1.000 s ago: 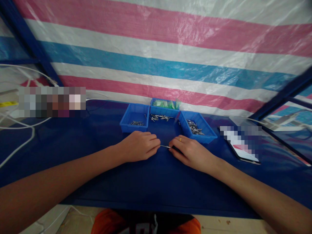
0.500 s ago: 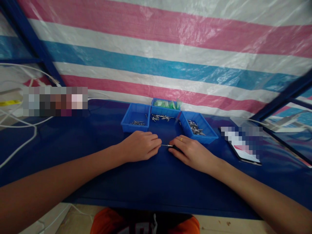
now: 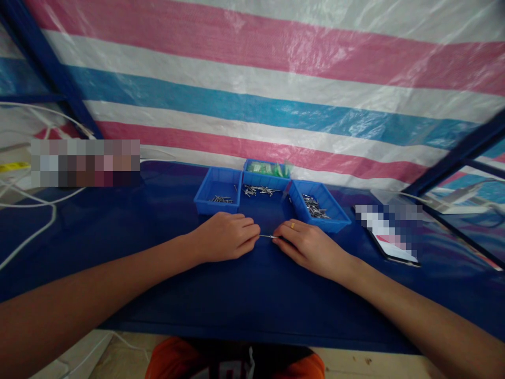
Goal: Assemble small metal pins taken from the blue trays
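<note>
A thin metal rod (image 3: 265, 236) spans the small gap between my two hands, just in front of the blue trays. My left hand (image 3: 231, 237) is closed on its left end, fingers pressed together and the back of the hand up. The fingertips of my right hand (image 3: 310, 245) pinch its other end, where a shiny collar shows beside the thumb. The palms hide both ends, so the exact kind of tool or part cannot be made out. A ring is on one right finger.
Slim metal pins lie in the left blue tray (image 3: 216, 204), in the right blue tray (image 3: 333, 215) and in a loose pile (image 3: 260, 190) between them. The back tray (image 3: 268, 181) holds green packets. A phone (image 3: 394, 247) lies right; white cables (image 3: 49, 218) run left.
The hands hold nearly the same pose. A dark part seen between my right thumb and fingers earlier is now hidden. The whole view has shifted slightly.
</note>
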`<state>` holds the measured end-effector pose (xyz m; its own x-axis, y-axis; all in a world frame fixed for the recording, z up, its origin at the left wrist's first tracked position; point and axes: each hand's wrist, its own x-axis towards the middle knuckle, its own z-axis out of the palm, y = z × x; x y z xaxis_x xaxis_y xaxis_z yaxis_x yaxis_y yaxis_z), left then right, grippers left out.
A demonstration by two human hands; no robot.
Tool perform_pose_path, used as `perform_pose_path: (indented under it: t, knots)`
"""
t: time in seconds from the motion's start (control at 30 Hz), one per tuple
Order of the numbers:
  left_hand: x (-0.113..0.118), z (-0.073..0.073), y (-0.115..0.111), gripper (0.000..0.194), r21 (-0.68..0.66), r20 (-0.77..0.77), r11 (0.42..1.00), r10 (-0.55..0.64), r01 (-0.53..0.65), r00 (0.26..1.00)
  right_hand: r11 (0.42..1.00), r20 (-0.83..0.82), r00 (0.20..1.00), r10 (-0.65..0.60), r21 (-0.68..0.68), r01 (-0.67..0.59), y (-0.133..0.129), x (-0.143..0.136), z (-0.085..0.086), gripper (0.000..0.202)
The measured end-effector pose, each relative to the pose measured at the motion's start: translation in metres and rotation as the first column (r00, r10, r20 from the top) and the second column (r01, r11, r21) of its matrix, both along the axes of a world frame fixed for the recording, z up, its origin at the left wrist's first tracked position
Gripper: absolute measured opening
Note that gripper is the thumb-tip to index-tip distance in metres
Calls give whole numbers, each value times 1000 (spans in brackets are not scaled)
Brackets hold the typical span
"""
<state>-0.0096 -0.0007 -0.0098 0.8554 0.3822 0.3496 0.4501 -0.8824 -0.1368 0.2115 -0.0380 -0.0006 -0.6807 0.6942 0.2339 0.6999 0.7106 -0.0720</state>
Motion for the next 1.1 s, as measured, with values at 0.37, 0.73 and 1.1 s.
perform_pose_path:
  t: [0.37,0.73,1.1]
  knots:
    - [0,2,-1,23,0,-6,1000,-15,15,1000,1000,-17,1000,-5,-5,5,0,0,1,19]
    - [-1,1,0,22,27,37,999,27,-28,999,1000,35,999,-17,15,17,0,-1,1,25]
    - [0,1,-1,21,1,5,1000,-1,1,1000,1000,-22,999,-28,-1,28,1,2,-2,15]
